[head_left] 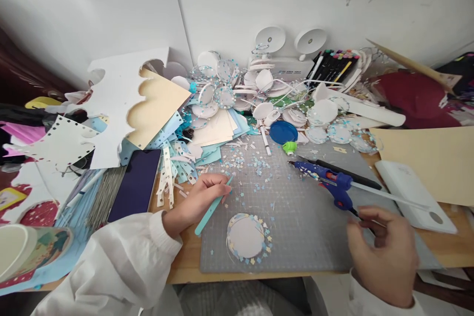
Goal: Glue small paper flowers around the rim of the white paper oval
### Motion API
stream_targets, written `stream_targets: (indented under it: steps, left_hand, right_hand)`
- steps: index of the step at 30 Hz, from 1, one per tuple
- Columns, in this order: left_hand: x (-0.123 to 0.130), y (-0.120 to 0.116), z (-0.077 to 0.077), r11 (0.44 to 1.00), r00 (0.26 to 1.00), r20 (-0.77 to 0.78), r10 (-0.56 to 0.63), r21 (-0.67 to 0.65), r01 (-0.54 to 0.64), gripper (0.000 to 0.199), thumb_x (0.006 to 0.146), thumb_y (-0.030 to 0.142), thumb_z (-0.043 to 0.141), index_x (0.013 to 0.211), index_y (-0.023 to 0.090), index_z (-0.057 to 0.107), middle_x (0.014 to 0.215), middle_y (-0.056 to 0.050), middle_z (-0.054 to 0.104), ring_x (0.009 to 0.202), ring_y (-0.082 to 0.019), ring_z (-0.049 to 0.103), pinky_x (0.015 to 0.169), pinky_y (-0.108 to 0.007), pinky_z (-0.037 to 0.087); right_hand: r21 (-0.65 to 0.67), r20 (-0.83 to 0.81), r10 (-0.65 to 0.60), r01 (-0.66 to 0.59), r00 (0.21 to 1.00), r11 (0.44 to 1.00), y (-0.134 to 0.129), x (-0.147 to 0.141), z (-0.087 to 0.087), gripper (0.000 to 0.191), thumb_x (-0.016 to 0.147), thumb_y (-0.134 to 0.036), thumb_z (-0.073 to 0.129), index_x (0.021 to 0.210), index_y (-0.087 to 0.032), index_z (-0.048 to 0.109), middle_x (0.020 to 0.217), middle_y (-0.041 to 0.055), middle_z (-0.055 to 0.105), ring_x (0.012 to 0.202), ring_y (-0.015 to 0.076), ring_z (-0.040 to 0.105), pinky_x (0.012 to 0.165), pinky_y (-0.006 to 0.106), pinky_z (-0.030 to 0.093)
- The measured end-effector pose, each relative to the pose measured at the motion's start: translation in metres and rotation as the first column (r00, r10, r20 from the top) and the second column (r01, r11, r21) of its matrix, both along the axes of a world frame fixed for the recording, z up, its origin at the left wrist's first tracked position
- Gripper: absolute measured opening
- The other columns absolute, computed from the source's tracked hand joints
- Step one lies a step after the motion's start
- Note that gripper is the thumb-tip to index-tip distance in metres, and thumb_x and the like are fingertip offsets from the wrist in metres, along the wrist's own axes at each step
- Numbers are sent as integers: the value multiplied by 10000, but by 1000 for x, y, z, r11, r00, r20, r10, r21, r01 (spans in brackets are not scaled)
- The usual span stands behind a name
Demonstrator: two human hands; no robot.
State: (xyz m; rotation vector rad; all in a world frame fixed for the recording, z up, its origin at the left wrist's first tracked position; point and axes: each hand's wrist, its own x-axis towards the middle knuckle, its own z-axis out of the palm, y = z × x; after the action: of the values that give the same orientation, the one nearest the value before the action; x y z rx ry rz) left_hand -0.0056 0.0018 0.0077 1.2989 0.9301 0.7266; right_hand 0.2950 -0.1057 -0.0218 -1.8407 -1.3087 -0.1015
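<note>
My left hand (213, 195) pinches a pair of turquoise tweezers (209, 215), its tip angled up and away over the cutting mat. In front of it, near the mat's front edge, lies a round white disc (247, 237) ringed with small blue, white and yellow stars. A blue hot glue gun (335, 185) lies at the right, a long glue stick (388, 195) coming out of its back end. Just behind its handle, my right hand (385, 249) is curled with thumb and fingers around the gun's black cord; the fingers partly hide it.
Loose star confetti (237, 163) is scattered over the grey cutting mat (303, 237). Wired white discs (322, 111) crowd the back beside a blue lid (283, 132). A phone (135, 185), cut foam sheets (111, 103) and a paper cup (33, 252) stand left; a white case (414, 195) lies right.
</note>
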Motion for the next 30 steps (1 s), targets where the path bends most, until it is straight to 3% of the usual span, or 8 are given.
stream_targets:
  steps: [2, 6, 11, 15, 19, 22, 25, 30]
  left_hand:
    - [-1, 0, -1, 1000, 999, -28, -25, 5, 25, 365, 741, 323, 549, 445, 176, 396, 474, 31, 331, 494, -100, 296, 491, -255, 220]
    - [-2, 0, -4, 998, 997, -54, -62, 14, 62, 372, 735, 329, 554, 443, 173, 383, 473, 34, 343, 483, -91, 296, 486, -253, 213]
    - [-1, 0, -4, 996, 996, -33, -81, 27, 82, 361, 738, 299, 552, 445, 168, 385, 485, 37, 342, 488, -88, 301, 493, -256, 211]
    - [-1, 0, -4, 993, 993, -5, -114, 41, 114, 375, 750, 274, 548, 441, 168, 365, 493, 36, 331, 497, -90, 307, 505, -265, 215]
    - [-1, -1, -5, 989, 991, 0, -138, 61, 137, 370, 751, 254, 538, 442, 169, 353, 499, 35, 320, 503, -93, 301, 515, -272, 218]
    - [0, 0, -4, 988, 991, 3, -136, 74, 135, 391, 744, 250, 543, 439, 173, 311, 490, 39, 286, 505, -95, 292, 519, -272, 215]
    - [0, 0, -3, 987, 990, 8, -144, 73, 143, 415, 743, 253, 552, 447, 178, 271, 495, 43, 264, 508, -93, 285, 516, -268, 211]
    - [-1, 0, -4, 983, 986, 24, -167, 86, 164, 417, 753, 235, 553, 460, 178, 262, 513, 44, 255, 518, -91, 274, 514, -269, 194]
  right_hand:
    - [-75, 64, -29, 34, 997, 997, 8, 5, -2, 351, 738, -309, 602, 1055, -177, 534, 966, 131, 566, 795, 291, 552, 741, 478, 457]
    - [-101, 300, 95, -67, 949, 993, 30, 12, -6, 286, 794, -333, 511, 999, -135, 539, 887, 164, 585, 849, 341, 554, 789, 513, 437]
    - [-247, 401, 184, -87, 897, 965, 47, 12, -11, 163, 811, -309, 429, 786, -177, 521, 658, 107, 531, 652, 298, 526, 601, 424, 418]
    - [-252, 244, 146, -83, 959, 964, 57, 0, 4, 150, 752, -359, 511, 720, -213, 521, 615, 65, 542, 578, 243, 513, 545, 366, 398]
    - [-247, -3, 30, -30, 1000, 969, 71, -20, 30, 313, 600, -458, 681, 542, -228, 477, 470, 12, 510, 451, 173, 464, 473, 319, 380]
    - [-267, -134, 113, -146, 985, 953, 84, -36, 43, 292, 583, -389, 665, 466, -218, 460, 436, -1, 507, 434, 150, 470, 459, 291, 382]
    - [-231, -200, 246, -289, 949, 929, 94, -52, 42, 255, 563, -317, 594, 422, -216, 407, 391, -33, 432, 403, 116, 410, 422, 260, 346]
    - [-131, -270, 362, -407, 892, 904, 99, -63, 23, 218, 569, -263, 537, 431, -221, 374, 383, -51, 372, 395, 92, 350, 394, 237, 308]
